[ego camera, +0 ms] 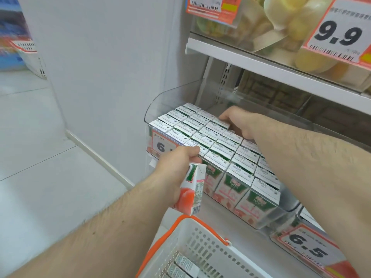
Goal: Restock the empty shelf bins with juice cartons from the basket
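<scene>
Placement step: right hand [239, 123] fingers curl around a carton at the clear plastic bin's [160, 101] back edge, left hand [176, 169] grips a red-and-white juice carton [190, 189] for the next gap.

Upper shelf [261, 63] carried bagged yellow fruit [297, 27] behind a 9.9 price tag [339, 35]; a second orange tag [210, 9] hung to its left. A 6.5 tag [309, 249] sat on the lower shelf edge. White side panel [110, 57] met the pale tiled floor [40, 153].
</scene>
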